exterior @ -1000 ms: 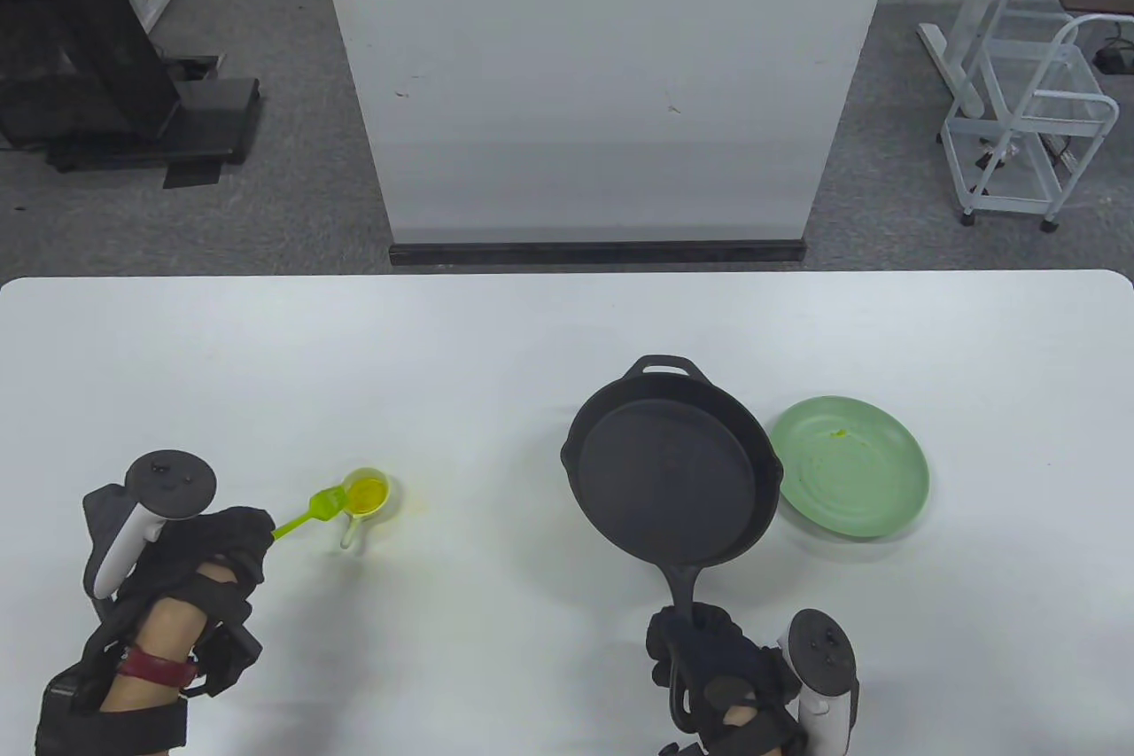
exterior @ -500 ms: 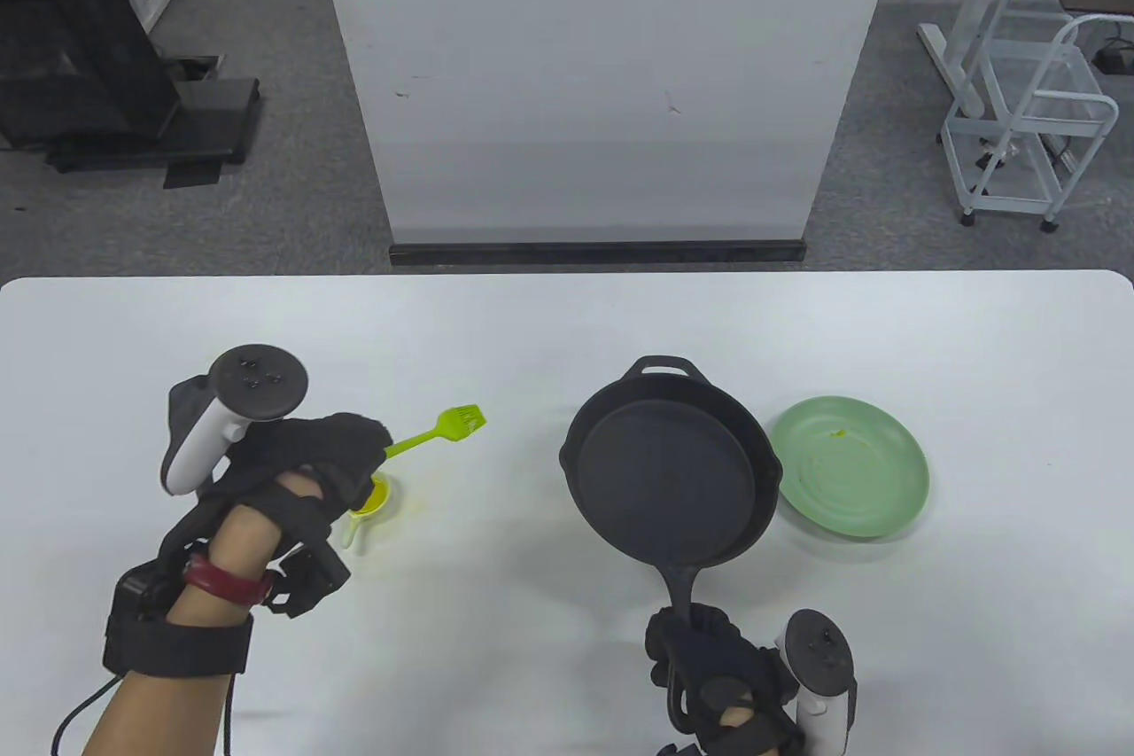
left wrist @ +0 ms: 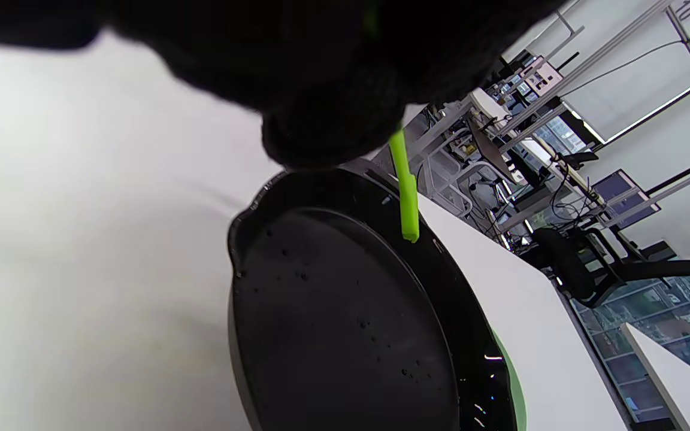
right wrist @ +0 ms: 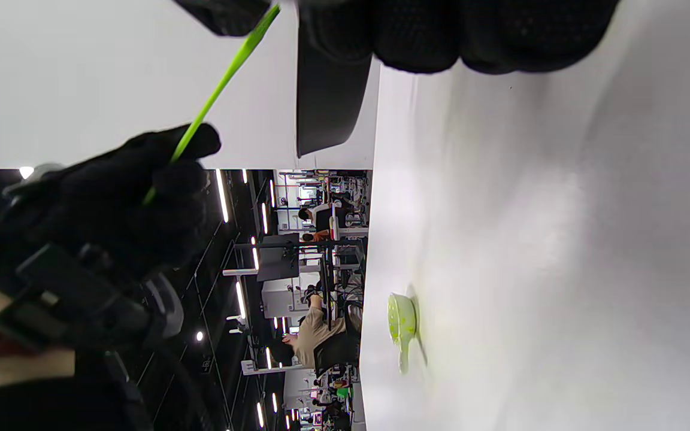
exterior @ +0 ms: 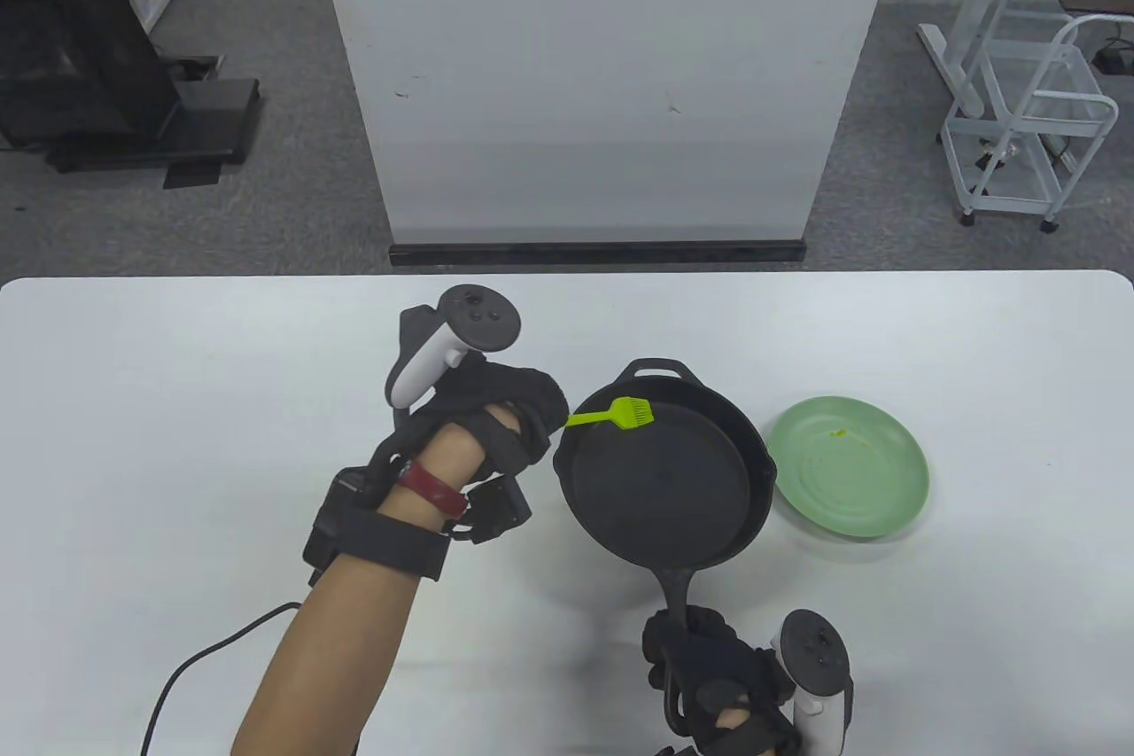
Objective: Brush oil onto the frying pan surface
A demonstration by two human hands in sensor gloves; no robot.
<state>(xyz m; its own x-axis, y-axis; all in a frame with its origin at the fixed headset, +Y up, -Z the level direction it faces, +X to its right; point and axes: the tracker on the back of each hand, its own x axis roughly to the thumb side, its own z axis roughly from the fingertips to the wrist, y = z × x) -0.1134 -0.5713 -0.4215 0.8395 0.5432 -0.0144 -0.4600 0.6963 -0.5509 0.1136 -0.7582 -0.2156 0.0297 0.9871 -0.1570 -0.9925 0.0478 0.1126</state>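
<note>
Bright lime-green silicone brush [exterior: 620,414] over the matte black cast-iron frying pan [exterior: 660,481], pale mint-green round plate [exterior: 850,467] with a tiny yellow speck, yellow-green little cup [right wrist: 402,326], plain white table [exterior: 221,366], black gloves.

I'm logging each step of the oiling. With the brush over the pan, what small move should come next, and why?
Probably lower the left hand so the green brush touches the frying pan, which the right hand holds by its handle.
</note>
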